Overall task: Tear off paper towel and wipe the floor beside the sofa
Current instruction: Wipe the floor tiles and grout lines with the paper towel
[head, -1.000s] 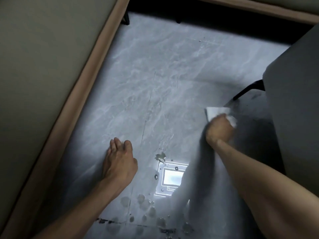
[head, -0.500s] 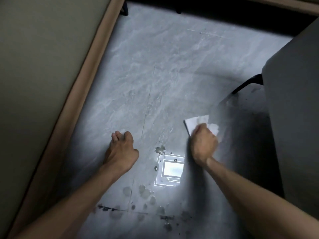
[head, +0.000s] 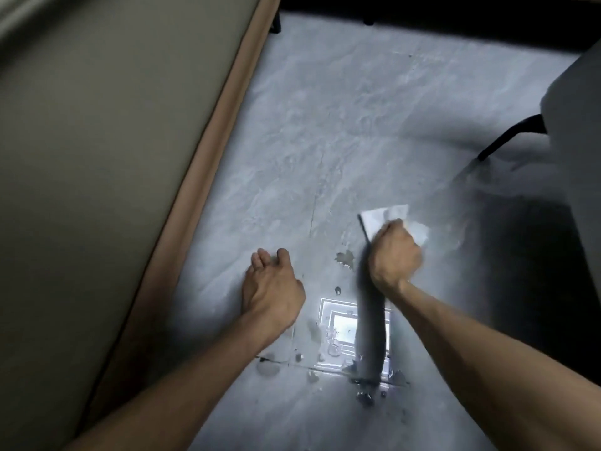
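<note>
The paper towel (head: 383, 218) is already torn off and is being pressed flat to the grey floor (head: 325, 125) under the right hand (head: 395, 255), whose fingers are curled tight over it so only its far edge is showing. The left hand (head: 271, 288) is lying open and empty on the floor, bracing beside the sofa (head: 113, 157). Wiping looks well underway, yet wet spots (head: 345, 259) are sitting just beside the towel and nearer the person, so I'd judge more passes are needed.

grey seat (head: 585, 131) at right, its black leg (head: 507, 136), ceiling-light reflection (head: 341, 330)
</note>
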Available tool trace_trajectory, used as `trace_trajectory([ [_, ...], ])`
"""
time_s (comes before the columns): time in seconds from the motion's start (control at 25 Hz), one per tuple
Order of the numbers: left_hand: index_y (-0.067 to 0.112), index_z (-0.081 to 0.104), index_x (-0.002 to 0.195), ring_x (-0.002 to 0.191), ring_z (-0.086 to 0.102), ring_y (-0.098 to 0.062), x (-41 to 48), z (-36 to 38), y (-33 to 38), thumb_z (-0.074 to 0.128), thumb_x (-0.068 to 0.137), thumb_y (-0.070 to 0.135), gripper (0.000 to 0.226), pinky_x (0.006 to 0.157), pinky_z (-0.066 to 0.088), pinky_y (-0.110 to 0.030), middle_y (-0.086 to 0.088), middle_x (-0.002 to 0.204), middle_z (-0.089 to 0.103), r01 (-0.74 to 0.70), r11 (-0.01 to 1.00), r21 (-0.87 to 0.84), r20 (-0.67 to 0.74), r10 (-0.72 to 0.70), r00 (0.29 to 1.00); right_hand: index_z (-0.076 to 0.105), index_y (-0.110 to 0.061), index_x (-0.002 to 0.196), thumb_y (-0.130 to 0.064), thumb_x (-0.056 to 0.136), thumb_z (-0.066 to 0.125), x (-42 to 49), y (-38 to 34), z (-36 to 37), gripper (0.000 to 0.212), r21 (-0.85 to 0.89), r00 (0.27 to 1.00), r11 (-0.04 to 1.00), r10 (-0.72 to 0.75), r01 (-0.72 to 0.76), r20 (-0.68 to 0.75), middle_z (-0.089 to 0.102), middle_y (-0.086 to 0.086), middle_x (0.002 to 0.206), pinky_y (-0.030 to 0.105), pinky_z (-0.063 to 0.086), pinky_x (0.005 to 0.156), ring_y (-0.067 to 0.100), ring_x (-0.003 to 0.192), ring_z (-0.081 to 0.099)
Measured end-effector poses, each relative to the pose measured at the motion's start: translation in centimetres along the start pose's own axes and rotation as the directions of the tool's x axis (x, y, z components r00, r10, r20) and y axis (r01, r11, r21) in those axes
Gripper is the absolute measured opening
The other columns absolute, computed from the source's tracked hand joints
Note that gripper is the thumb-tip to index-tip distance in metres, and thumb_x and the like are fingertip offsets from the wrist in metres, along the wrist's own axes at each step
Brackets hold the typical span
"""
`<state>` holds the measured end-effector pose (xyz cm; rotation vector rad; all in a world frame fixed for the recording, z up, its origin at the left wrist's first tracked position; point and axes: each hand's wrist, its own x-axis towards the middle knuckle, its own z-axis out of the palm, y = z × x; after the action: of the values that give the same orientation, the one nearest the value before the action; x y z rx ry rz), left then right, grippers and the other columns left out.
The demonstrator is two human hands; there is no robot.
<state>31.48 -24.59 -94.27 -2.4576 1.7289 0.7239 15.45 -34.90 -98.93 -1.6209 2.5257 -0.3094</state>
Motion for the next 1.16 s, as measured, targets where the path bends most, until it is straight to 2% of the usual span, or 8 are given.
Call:
trace_trajectory([
  [0.08,0.011,0.044,0.109,0.107,0.055,-0.036,-1.4,-0.3,-1.4,0.046,0.083,0.016,0.027,0.083,0.044,-0.041,-0.015,0.116,0.059,0.054,0.985,-0.163,-0.136,-0.076,0.988,0.054,-0.013,0.087,-0.019,0.098,0.037,-4.1,-5.5,1.1,0.021,0.102,0.938,0.947,-0.318,0.306,0.142,0.07,0.016,0.083,0.036,0.038,0.06,0.038,0.076,0.066],
  [0.28,0.008,0.048,0.105,0.109,0.053,-0.032,-5.3,0.5,-5.6,0.051,0.079,0.01,0.026,0.09,0.041,-0.04,-0.014,0.114,0.057,0.092,0.969,-0.231,-0.201,-0.14,0.97,0.046,-0.02,0.083,-0.035,0.098,0.041,-4.6,-3.1,-0.3,0.022,0.073,0.44,0.494,-0.823,0.866,0.359,0.066,0.015,0.082,0.037,0.035,0.055,0.04,0.069,0.06],
  [0.44,0.007,0.047,0.106,0.113,0.047,-0.031,-5.1,0.7,-7.1,0.051,0.078,0.008,0.028,0.096,0.039,-0.038,-0.014,0.115,0.05,0.074,0.98,-0.187,-0.148,-0.103,0.984,0.046,-0.018,0.081,-0.028,0.098,0.036,0.1,7.1,-2.4,0.023,-0.141,0.914,0.904,-0.387,0.403,0.123,0.067,0.022,0.084,0.04,0.042,0.062,0.043,0.076,0.063],
  [0.56,0.009,0.047,0.101,0.111,0.049,-0.03,-5.4,0.7,-7.0,0.051,0.078,0.006,0.024,0.093,0.041,-0.039,-0.012,0.112,0.052,0.087,0.957,-0.278,-0.172,-0.139,0.975,0.059,-0.006,0.096,-0.015,0.1,0.034,-1.3,2.9,-1.1,0.027,-0.083,0.999,0.996,0.025,-0.028,-0.03,0.07,0.022,0.093,0.039,0.047,0.073,0.04,0.088,0.066],
  [0.64,0.01,0.047,0.099,0.108,0.051,-0.032,-5.7,0.7,-7.2,0.052,0.077,0.005,0.024,0.09,0.042,-0.04,-0.013,0.111,0.055,0.111,0.927,-0.359,-0.215,-0.198,0.956,0.061,-0.006,0.1,-0.014,0.1,0.033,-4.7,-4.6,1.0,0.029,0.03,0.994,0.995,-0.098,0.097,0.049,0.071,0.018,0.094,0.036,0.046,0.071,0.036,0.088,0.067],
  [0.88,0.01,0.047,0.106,0.109,0.053,-0.036,-4.5,0.2,-7.2,0.051,0.08,0.007,0.026,0.09,0.042,-0.042,-0.016,0.116,0.056,0.238,0.873,-0.426,-0.236,-0.361,0.902,0.05,-0.017,0.084,-0.032,0.097,0.043,-8.5,-9.8,1.7,0.02,0.159,0.311,0.371,-0.899,0.915,0.307,0.066,0.014,0.079,0.034,0.031,0.052,0.038,0.067,0.061],
  [1.04,0.007,0.047,0.114,0.12,0.047,-0.032,-5.4,0.7,-6.7,0.049,0.08,0.009,0.034,0.1,0.039,-0.039,-0.015,0.127,0.052,0.148,0.952,-0.266,-0.147,-0.192,0.97,0.055,-0.015,0.093,-0.026,0.096,0.04,-0.2,-2.4,-0.5,0.019,-0.119,0.845,0.839,-0.515,0.532,0.143,0.069,0.021,0.086,0.038,0.04,0.061,0.042,0.078,0.065],
  [1.16,0.005,0.045,0.12,0.126,0.044,-0.033,-5.7,1.1,-7.3,0.048,0.082,0.009,0.039,0.103,0.036,-0.039,-0.016,0.136,0.047,0.17,0.961,-0.22,-0.073,-0.19,0.979,0.06,-0.008,0.104,-0.013,0.099,0.034,-2.6,-8.3,1.3,0.027,-0.065,0.965,0.964,-0.254,0.258,0.058,0.071,0.018,0.096,0.039,0.048,0.072,0.038,0.09,0.067],
])
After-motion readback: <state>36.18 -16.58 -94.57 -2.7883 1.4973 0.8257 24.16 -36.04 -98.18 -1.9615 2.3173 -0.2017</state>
